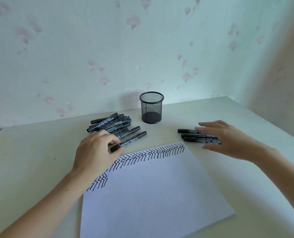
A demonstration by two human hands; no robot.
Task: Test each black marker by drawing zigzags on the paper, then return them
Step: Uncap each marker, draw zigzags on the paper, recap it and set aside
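- While I watched the head feed, the left hand (94,152) pinched one capped black marker (128,141) lying on the pale tabletop (39,152), just above the white paper sheet (151,189).
- It sat at the near edge of the loose pile of black markers (110,125).
- Right hand (228,140), fingers spread and straight, hovered over three more black markers (199,137), gripping nothing.
- Black zigzags (151,153) ran along the paper's top edge.
- Black mesh pen cup (151,107) stood upright behind.
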